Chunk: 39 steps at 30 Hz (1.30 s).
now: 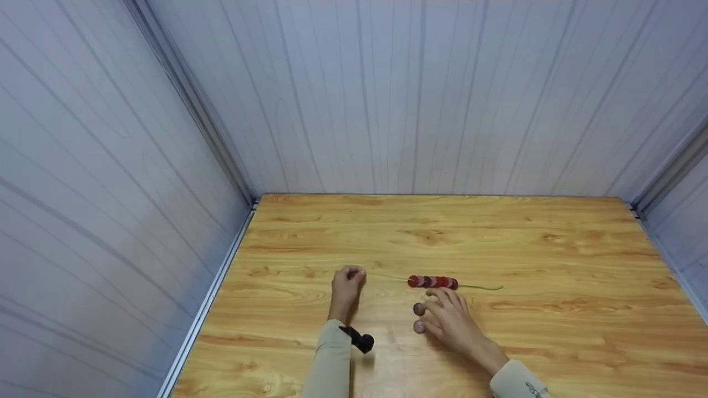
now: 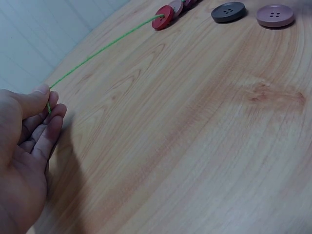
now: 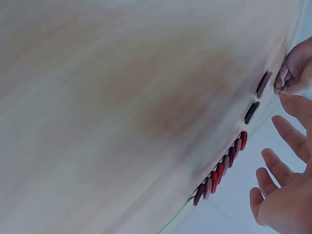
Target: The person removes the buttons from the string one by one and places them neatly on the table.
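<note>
Between its thumb and fingers my left hand (image 1: pixel 347 288) pinches one end of a green string (image 2: pixel 105 48). The string runs right, into a row of overlapping red, pink and dark purple buttons (image 1: pixel 433 282), and its other end trails beyond the row. In the left wrist view a red button (image 2: pixel 162 18) sits at the near end of the row. Two loose buttons lie on the table below it: one dark grey (image 2: pixel 228 12), one dusty pink (image 2: pixel 275 16), both with several holes. My right hand (image 1: pixel 453 322) hovers close beside them, its fingers spread and holding nothing.
The wood-grain table (image 1: pixel 287 232) carries all of this. Pale panelled walls (image 1: pixel 387 110) rise at its back and sides. A black device (image 1: pixel 362 341) sticks out from my left sleeve.
</note>
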Each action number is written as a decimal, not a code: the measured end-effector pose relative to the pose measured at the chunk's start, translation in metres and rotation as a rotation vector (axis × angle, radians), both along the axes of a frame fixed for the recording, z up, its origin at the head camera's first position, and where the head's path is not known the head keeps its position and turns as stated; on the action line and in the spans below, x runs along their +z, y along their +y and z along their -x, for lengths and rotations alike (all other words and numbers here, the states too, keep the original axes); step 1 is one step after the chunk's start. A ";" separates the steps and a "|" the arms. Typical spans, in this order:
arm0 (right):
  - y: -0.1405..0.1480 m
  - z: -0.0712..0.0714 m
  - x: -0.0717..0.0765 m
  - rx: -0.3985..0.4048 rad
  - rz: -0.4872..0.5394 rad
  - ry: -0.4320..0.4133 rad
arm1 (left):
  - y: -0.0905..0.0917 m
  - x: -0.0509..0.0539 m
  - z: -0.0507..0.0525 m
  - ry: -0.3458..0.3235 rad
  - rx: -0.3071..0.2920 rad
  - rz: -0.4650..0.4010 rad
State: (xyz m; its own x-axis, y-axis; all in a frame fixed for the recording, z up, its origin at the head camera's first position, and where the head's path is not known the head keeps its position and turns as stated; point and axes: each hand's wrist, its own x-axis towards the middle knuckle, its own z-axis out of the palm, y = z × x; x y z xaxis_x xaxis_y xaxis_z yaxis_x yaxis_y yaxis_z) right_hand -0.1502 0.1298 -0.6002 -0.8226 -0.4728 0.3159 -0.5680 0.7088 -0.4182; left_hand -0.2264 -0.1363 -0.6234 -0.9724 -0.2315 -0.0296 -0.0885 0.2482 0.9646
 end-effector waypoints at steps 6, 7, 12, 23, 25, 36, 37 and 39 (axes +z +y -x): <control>0.009 0.006 0.001 -0.044 0.032 0.029 | 0.000 0.000 -0.001 -0.005 -0.006 -0.018; 0.010 0.007 0.001 -0.053 0.038 0.042 | 0.000 0.000 -0.001 -0.005 -0.006 -0.018; 0.017 0.013 0.003 -0.100 0.059 0.064 | 0.000 0.001 -0.003 -0.020 -0.020 -0.035; 0.032 0.028 0.003 -0.225 0.079 -0.017 | -0.001 0.000 -0.001 -0.029 -0.015 -0.011; 0.034 0.031 0.002 -0.239 0.079 -0.030 | -0.001 0.000 -0.001 -0.031 -0.017 -0.016; 0.047 0.045 -0.001 -0.313 0.068 -0.156 | 0.000 0.000 -0.001 -0.029 -0.016 0.003; 0.048 0.047 -0.001 -0.316 0.065 -0.167 | 0.000 0.000 -0.001 -0.030 -0.016 0.002; 0.050 0.049 -0.001 -0.320 0.064 -0.184 | -0.001 -0.001 0.000 -0.036 -0.018 0.008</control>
State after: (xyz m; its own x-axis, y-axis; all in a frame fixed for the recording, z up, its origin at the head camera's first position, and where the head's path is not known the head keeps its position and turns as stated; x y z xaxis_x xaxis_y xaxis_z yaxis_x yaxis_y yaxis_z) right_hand -0.1995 0.1794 -0.6015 -0.9712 -0.1671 0.1699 -0.2337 0.8074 -0.5417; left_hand -0.2260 -0.1370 -0.6240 -0.9748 -0.2140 -0.0625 -0.1182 0.2582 0.9588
